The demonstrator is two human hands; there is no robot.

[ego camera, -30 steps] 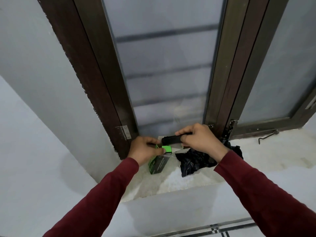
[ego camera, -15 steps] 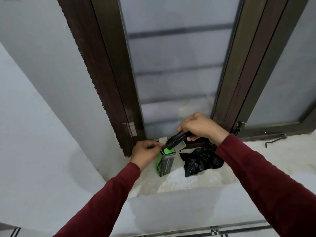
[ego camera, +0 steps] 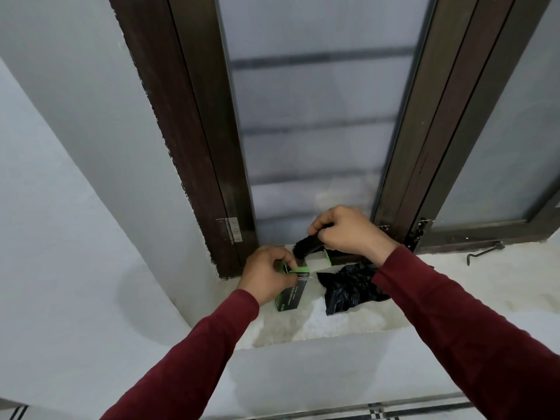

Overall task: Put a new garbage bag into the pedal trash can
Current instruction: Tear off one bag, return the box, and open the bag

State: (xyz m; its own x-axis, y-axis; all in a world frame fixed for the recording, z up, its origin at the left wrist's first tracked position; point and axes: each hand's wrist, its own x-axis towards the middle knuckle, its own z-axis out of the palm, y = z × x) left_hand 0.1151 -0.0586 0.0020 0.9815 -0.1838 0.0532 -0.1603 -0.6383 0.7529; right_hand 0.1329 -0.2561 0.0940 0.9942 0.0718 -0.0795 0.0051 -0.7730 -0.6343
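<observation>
On the stone window sill (ego camera: 491,286), a small green and black garbage bag box (ego camera: 290,297) stands on end. My left hand (ego camera: 268,275) grips its open top. My right hand (ego camera: 348,231) holds a black roll of garbage bags (ego camera: 306,247), tilted, with its lower end just above the box opening. A loose crumpled black garbage bag (ego camera: 351,287) lies on the sill to the right of the box, under my right wrist. The pedal trash can is not in view.
A dark wooden window frame (ego camera: 194,131) with frosted glass rises behind the sill. A metal window hook (ego camera: 485,251) lies on the sill at the right. White walls flank the recess on the left and below; a tiled floor strip shows at the bottom.
My right hand has tipped the black roll from level to slanted and brought its end down to the box opening. My left hand stays on the box. The view has shifted slightly.
</observation>
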